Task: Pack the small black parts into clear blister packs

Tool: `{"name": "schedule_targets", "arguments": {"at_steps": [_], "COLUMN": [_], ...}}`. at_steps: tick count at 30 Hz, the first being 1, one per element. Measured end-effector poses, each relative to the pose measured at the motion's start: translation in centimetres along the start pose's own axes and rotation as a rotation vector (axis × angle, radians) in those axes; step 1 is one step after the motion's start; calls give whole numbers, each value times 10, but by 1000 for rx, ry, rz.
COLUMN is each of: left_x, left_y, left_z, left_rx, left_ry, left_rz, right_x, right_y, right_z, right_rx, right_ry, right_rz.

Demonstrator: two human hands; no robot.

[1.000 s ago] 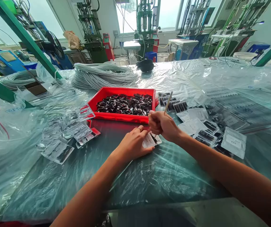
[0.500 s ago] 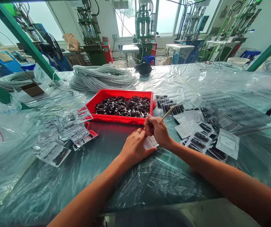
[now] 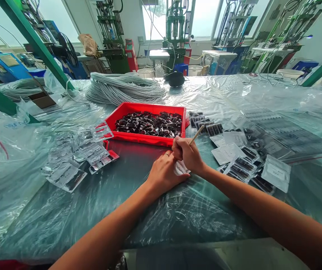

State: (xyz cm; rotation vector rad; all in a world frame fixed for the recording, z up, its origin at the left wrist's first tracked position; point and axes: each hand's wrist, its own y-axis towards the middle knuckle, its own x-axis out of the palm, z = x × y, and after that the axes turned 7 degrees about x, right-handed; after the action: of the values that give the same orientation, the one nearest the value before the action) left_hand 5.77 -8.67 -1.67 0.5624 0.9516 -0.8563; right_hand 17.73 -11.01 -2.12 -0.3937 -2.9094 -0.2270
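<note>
In the middle of the table, my left hand (image 3: 164, 170) lies low over a small clear plastic blister pack (image 3: 181, 168) with a whitish face, its thumb along the near edge and its fingers curled over the far side. My right hand (image 3: 187, 153) is closed round a thin wooden stick (image 3: 197, 134) that slants up to the right. Its lower end is hidden by my fingers, just above the pack. Right beyond both hands stands a red tray (image 3: 141, 138) filled with small black parts (image 3: 149, 123) that have shiny ends.
Filled blister packs (image 3: 240, 168) lie heaped on the right, by flat clear plastic sheets (image 3: 279, 131). Clear packs (image 3: 68, 174) are piled on the left. Behind the tray lies a coil of grey cable (image 3: 124, 88). Green posts (image 3: 35, 45) flank the film-covered table (image 3: 107, 210).
The whole view has shifted slightly to the right and up. Both hands keep the same hold, and the stick stands slightly steeper.
</note>
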Motion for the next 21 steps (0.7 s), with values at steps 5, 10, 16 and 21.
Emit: {"name": "schedule_targets", "arguments": {"at_steps": [5,10,16,21], "left_x": [1,4,5,6], "left_y": [0,2,2,2], "left_z": [-1,-1,-3,-3], "left_rx": [9,3,-1,-9], "left_ry": [27,27,35,44], "left_rz": [-7,5,17,18], "right_x": [1,4,5,4], "right_y": [6,6,6,2], "right_z": [-5,-7,-9,-5], "right_rx": [95,74,128,113], "right_ry": [71,46,157,100], "right_rz": [61,64,111,118]}}
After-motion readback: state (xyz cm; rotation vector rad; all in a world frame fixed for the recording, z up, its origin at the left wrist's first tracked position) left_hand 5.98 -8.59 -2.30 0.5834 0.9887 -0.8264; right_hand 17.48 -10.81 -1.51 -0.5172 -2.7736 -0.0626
